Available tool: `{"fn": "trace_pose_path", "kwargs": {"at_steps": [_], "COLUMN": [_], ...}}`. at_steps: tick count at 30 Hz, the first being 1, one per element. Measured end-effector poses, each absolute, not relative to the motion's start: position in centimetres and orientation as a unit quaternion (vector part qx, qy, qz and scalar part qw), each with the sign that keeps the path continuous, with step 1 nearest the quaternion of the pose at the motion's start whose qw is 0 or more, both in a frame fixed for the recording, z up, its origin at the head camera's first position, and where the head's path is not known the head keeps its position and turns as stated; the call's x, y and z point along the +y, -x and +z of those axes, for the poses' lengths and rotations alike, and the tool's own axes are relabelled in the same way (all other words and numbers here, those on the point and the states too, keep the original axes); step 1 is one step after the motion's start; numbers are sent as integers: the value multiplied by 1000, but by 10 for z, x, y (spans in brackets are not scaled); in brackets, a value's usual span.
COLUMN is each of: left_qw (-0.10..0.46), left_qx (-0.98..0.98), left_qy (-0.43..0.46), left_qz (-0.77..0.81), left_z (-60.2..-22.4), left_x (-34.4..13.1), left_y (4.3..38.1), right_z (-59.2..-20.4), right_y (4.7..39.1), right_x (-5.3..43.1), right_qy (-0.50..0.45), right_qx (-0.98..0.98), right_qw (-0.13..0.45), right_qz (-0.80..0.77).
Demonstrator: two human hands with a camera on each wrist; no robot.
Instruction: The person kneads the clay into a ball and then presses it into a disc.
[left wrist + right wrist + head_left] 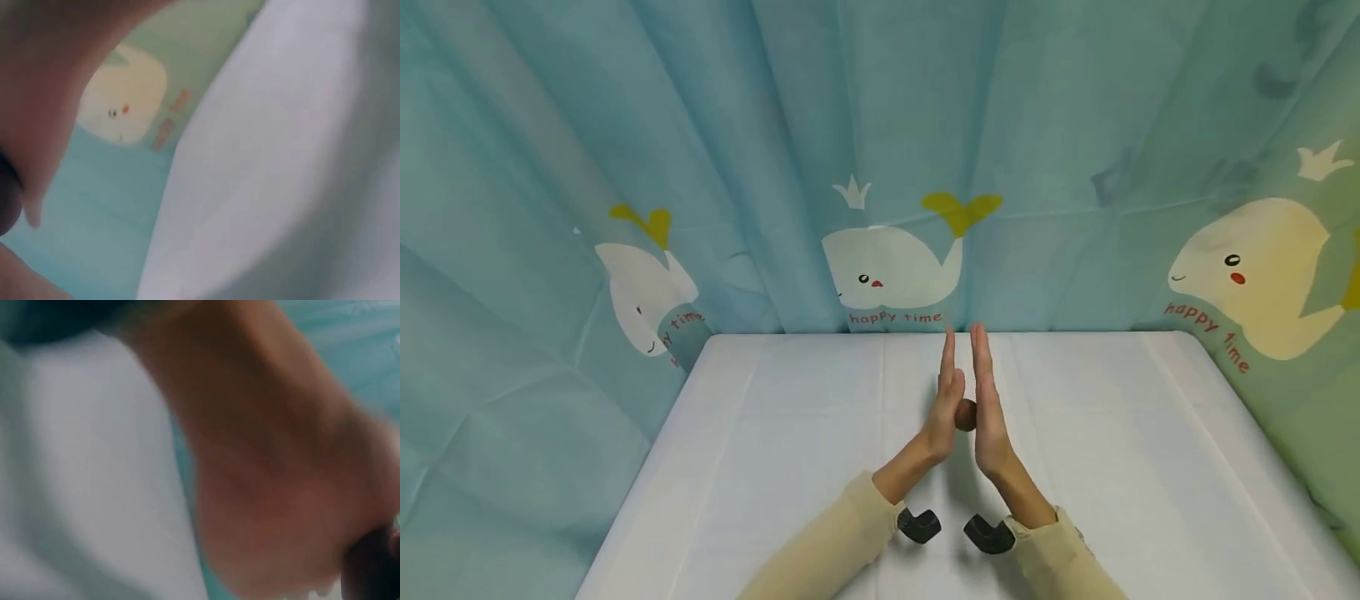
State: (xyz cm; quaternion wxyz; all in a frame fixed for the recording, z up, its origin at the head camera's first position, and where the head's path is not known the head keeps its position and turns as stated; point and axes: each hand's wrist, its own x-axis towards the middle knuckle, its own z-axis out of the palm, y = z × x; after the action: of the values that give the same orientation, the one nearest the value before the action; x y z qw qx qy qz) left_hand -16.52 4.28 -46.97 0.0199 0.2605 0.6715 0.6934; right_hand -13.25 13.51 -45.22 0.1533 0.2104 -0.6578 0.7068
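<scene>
A small brown ball [966,415] sits between my two palms, held up over the white table. My left hand [944,417] presses it from the left with straight fingers pointing away from me. From the other side my right hand [989,417] presses with its fingers likewise straight, and a narrow gap separates the fingertips of the two hands. In the left wrist view the dark ball [9,199] shows only partly at the left edge. The right wrist view catches part of the ball [367,569] at the lower right, against a blurred palm.
Under the hands lies a table with a white cover [797,425]. A blue-green curtain [1060,167] with whale prints hangs behind and at both sides. Black wrist mounts [919,526] stick out from both beige sleeves [842,542].
</scene>
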Motion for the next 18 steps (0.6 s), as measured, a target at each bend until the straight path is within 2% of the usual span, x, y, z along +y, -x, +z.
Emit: {"fn": "trace_pose_path", "kwargs": {"at_steps": [3, 8, 14, 18], "left_qw": [35, 18, -21, -27], "left_qx": [640, 635, 634, 646], "left_qy": [-268, -284, -284, -274], "left_qz": [719, 718, 719, 712], "left_z": [-472, -456, -443, -452], "left_x": [47, 47, 40, 36], "left_y": [151, 140, 160, 175], "right_z": [-450, -464, -479, -471], "right_y": [146, 158, 139, 125], "right_x": [146, 154, 135, 125], "right_qy": [-198, -173, -188, -209], "right_qx": [-666, -641, -627, -647], "right_qw": [146, 107, 94, 111], "right_qz": [704, 740, 751, 724]}}
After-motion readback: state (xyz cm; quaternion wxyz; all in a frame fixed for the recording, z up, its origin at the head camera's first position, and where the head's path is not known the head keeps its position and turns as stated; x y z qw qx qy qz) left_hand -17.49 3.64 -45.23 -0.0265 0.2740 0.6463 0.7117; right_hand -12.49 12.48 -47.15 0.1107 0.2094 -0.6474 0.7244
